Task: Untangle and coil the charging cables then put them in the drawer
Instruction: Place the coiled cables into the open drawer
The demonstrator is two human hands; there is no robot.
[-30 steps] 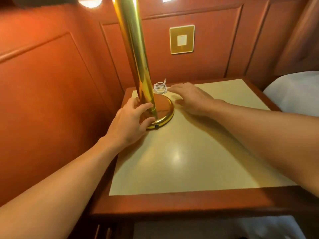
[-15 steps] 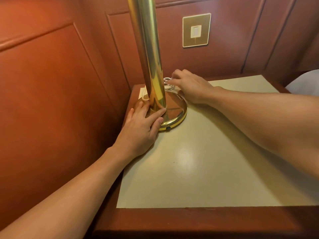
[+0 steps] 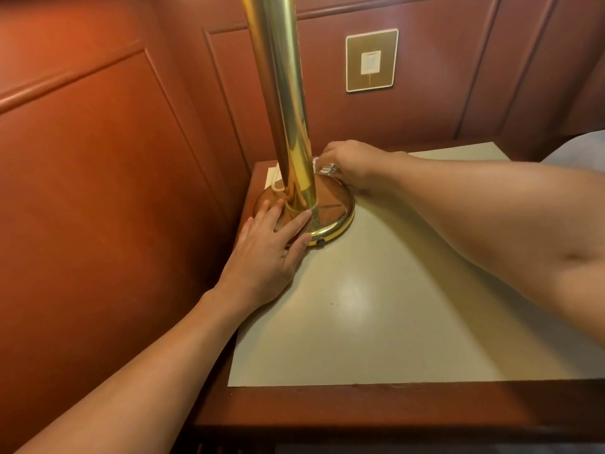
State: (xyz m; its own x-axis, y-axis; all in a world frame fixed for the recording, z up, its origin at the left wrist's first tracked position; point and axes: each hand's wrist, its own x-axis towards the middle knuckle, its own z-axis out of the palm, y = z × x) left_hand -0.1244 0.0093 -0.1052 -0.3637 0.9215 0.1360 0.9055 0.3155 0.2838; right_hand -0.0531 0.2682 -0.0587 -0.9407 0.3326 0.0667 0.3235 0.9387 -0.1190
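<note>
Left hand (image 3: 265,253) flat on lamp base (image 3: 335,204), fingers spread; right hand (image 3: 355,162) behind lamp pole (image 3: 284,93), fingers pinching white cable bundle (image 3: 326,168).

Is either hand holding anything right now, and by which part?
Right hand pinches the cable bundle by its right side; left hand lies flat on the lamp base, holding nothing.

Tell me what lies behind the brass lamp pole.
A bundle of white cable shows just right of the lamp pole, pinched by the right hand. A white cord loops out on the left. The pole and hand cover the rest.
</note>
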